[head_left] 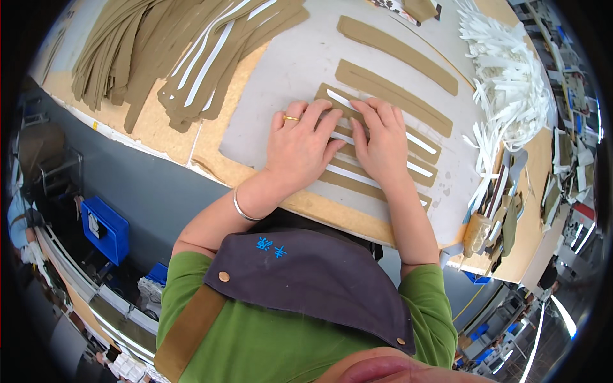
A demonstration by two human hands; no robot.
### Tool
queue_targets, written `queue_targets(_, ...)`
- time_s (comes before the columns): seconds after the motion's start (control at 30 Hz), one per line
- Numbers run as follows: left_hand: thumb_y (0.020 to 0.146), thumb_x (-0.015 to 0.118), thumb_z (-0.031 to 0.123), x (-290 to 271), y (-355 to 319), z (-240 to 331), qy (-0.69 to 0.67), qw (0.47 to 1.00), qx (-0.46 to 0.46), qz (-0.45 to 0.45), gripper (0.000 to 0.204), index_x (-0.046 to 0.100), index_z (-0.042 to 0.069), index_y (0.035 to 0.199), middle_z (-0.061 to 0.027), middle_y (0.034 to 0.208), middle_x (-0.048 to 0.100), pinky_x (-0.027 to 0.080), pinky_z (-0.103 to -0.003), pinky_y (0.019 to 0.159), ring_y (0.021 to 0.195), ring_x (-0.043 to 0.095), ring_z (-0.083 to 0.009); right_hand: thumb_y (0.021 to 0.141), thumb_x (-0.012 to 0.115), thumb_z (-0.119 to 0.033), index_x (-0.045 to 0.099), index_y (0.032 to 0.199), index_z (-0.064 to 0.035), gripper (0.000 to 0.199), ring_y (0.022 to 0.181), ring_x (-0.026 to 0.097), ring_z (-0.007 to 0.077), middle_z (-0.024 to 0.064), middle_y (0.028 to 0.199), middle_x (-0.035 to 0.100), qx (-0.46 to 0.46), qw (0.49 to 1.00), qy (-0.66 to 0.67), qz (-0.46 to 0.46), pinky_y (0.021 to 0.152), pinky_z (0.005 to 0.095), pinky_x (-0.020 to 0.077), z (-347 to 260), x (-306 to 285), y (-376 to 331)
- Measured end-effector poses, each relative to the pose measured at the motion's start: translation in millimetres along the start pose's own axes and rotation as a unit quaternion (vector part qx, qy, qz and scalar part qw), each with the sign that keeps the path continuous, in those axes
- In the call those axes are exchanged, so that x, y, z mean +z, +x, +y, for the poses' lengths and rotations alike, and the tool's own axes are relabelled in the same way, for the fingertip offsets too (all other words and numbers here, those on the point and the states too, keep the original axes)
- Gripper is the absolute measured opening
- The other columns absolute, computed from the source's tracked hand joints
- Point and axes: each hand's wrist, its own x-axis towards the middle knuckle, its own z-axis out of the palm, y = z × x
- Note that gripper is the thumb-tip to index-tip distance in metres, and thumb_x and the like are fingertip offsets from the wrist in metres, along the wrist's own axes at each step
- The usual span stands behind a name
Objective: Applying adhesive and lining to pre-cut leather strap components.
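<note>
- Long curved tan fabric strips [357,137], some bearing white tape lines, lie in rows on a grey work mat [287,70].
- The mat rests on a chipboard table [159,121]; beyond the mat, a white tape pile [511,83].
- Left hand [299,145] and right hand [382,142] press flat, fingers spread, grasping nothing, on the strips.

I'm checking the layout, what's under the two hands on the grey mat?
Both the left hand and the right hand press flat on tan strips bearing white tape, laid on the grey mat. The strip parts beneath the palms are hidden.
</note>
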Motion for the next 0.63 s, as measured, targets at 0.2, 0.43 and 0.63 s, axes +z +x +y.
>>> queue_targets(0.2,0.075,0.078,0.027,-0.3,0.1,0.1,-0.003,1.0,-0.002,-0.002,0.049,0.062,0.017,0.119,0.0004,0.121,0.057,0.037,-0.039,0.084,0.107,0.05,-0.0227,0.078,0.07,-0.005,0.069,0.107,-0.0081,0.029,0.09,0.056,0.026,0.0064,0.103,0.06,-0.006,1.0,0.006,0.0,0.08,0.0372,0.0471,-0.1,0.0,0.4)
queue_targets(0.43,0.076,0.077,0.026,-0.9,0.4,-1.0,0.01,1.0,-0.014,0.01,0.047,0.062,0.015,0.119,-0.0004,0.122,0.058,0.038,-0.039,0.084,0.107,0.05,-0.0233,0.079,0.07,-0.005,0.069,0.105,-0.0101,0.027,0.089,0.056,0.0249,0.0047,0.103,0.059,-0.008,1.0,-0.001,-0.006,0.079,0.037,0.0471,-1.6,2.2,3.9)
queue_targets(0.63,0.077,0.076,0.027,-0.4,0.9,-3.6,0.01,1.0,-0.024,0.005,0.046,0.062,0.015,0.119,-0.0015,0.123,0.058,0.038,-0.039,0.085,0.108,0.05,-0.024,0.08,0.069,-0.006,0.07,0.105,-0.0117,0.026,0.09,0.056,0.0251,0.0044,0.103,0.059,-0.01,1.0,0.007,-0.005,0.081,0.0378,0.0473,-0.3,4.3,2.5)
